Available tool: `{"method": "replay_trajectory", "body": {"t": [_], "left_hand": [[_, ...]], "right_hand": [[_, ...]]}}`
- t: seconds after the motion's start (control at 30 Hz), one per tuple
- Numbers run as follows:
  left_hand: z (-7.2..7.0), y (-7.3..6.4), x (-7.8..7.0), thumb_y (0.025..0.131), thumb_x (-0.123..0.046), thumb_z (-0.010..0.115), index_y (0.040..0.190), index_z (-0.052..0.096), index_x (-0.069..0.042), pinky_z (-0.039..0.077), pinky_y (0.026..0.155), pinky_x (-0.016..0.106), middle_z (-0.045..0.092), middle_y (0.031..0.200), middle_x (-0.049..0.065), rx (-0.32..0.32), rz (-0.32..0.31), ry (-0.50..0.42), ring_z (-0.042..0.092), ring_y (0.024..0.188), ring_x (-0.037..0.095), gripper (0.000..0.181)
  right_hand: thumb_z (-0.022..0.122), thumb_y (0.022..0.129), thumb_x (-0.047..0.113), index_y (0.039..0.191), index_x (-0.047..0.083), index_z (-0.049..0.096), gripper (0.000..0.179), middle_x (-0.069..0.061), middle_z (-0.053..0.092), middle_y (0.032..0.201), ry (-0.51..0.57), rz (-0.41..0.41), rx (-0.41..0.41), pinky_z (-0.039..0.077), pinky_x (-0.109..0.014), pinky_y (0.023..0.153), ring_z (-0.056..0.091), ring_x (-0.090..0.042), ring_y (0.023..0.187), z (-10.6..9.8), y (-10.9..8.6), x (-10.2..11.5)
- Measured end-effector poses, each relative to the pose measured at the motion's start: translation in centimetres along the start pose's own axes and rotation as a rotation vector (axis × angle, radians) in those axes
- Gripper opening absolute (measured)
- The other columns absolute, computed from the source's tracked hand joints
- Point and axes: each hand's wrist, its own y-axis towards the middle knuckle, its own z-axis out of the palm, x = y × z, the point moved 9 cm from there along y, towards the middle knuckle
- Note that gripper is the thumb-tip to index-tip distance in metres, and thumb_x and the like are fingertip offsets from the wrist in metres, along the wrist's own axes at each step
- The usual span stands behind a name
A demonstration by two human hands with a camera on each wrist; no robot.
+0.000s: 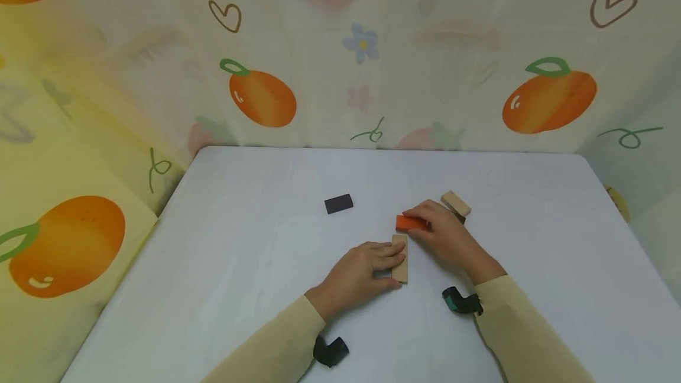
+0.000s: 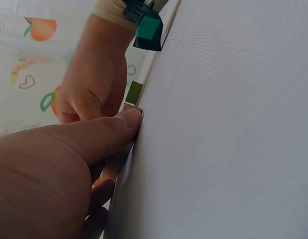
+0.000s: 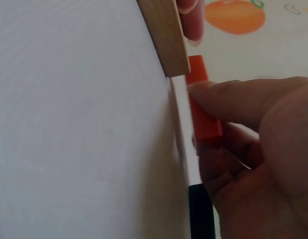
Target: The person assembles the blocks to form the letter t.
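Near the middle of the white table, my left hand (image 1: 364,270) holds a plain wooden block (image 1: 399,262) that lies lengthwise away from me. Its thumb is at the near end and the fingers lie over the block. Just beyond it, my right hand (image 1: 444,232) pinches an orange-red block (image 1: 407,223) between thumb and fingers. In the right wrist view the red block (image 3: 204,112) lies crosswise close to the far end of the wooden block (image 3: 166,37); whether they touch, I cannot tell. The right hand hides part of the red block in the head view.
A dark block (image 1: 339,203) lies farther back, left of the hands. Behind the right hand are another plain wooden block (image 1: 456,203) and a mostly hidden dark block (image 1: 460,218). The white table (image 1: 239,223) ends at a patterned cloth (image 1: 319,75). Black devices (image 1: 331,352) sit at both wrists.
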Motion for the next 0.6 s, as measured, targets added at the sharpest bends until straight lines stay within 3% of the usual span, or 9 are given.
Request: {"method": "replay_trajectory", "body": {"t": [0.6], "left_hand": [[0.04,-0.14,0.01,0.098,-0.03,0.086,0.151,0.065,-0.011,0.041,0.12,0.033,0.051,0.162,-0.007,0.0,0.008,0.005,0.05,0.147,0.017,0.06]], "right_hand": [[0.071,0.1,-0.007,0.135,0.002,0.073,0.037,-0.011,0.066,0.128,-0.045,-0.055,0.005,0.051,-0.056,0.108,0.058,-0.035,0.124,1.04,-0.89,0.69]]}}
